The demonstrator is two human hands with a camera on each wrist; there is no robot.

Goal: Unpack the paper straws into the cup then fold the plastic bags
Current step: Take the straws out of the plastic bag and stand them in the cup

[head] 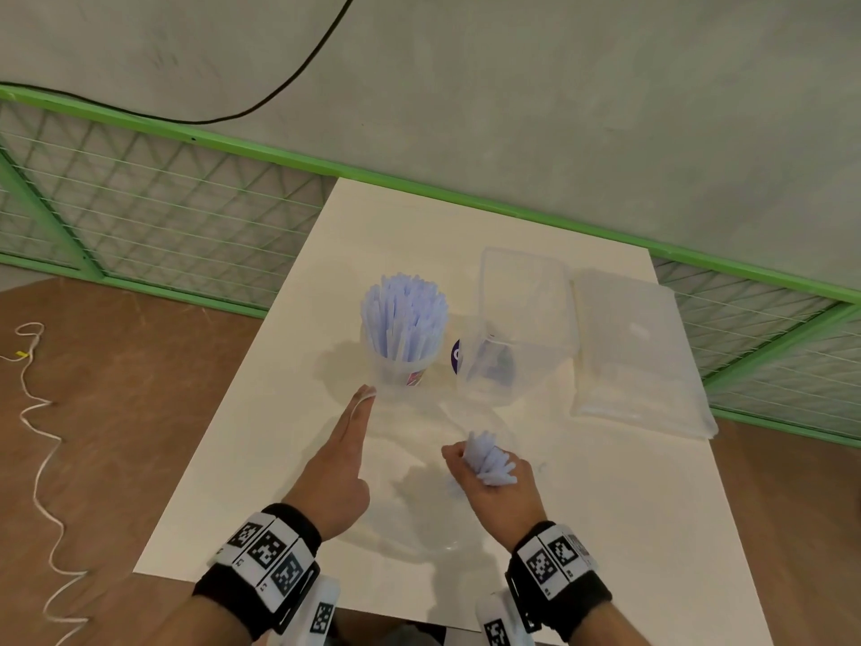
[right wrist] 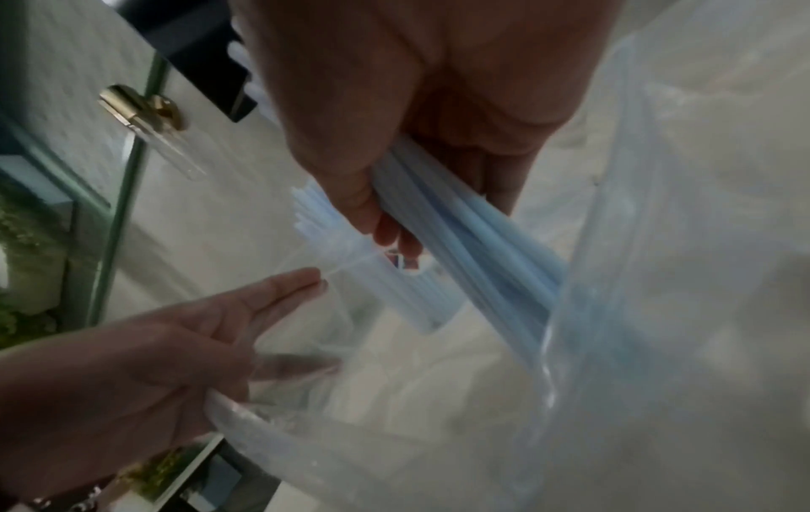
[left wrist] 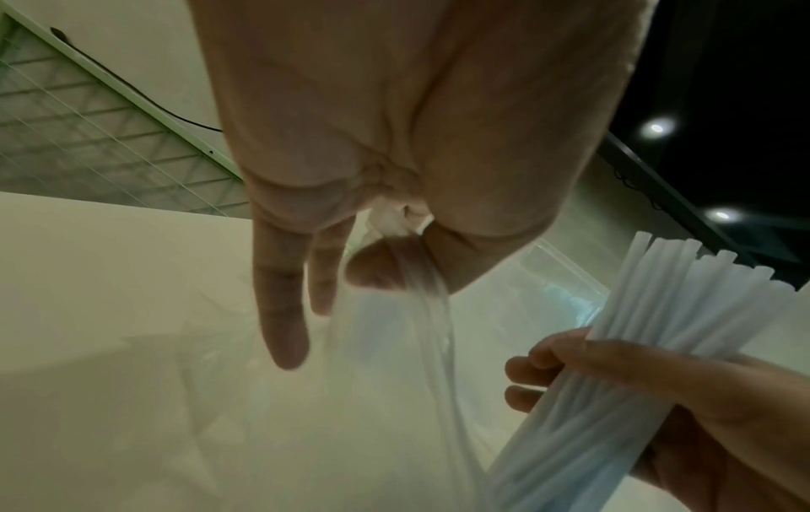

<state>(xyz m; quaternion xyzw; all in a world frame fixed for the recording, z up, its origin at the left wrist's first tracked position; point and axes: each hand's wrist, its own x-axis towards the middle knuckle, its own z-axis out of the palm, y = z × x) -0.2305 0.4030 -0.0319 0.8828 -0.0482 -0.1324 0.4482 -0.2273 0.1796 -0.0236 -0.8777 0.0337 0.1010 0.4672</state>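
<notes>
Right hand point(head: 495, 482) grips straws point(head: 489, 459); left hand point(head: 338, 463) pinches bag point(right wrist: 657, 311).

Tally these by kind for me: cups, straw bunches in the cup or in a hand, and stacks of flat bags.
Cups: 1
Straw bunches: 2, one in the cup, one in the right hand
Bag stacks: 1
Total: 4

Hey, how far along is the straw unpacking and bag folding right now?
Partly done. The cup already stands full of straws. In hand: the right hand grips another bundle of straws, apparently drawing it from the open bag, while the left hand pinches that bag's edge. Flat clear bags lie at the right. Left: dropping this bundle in the cup, then folding this bag.
</notes>
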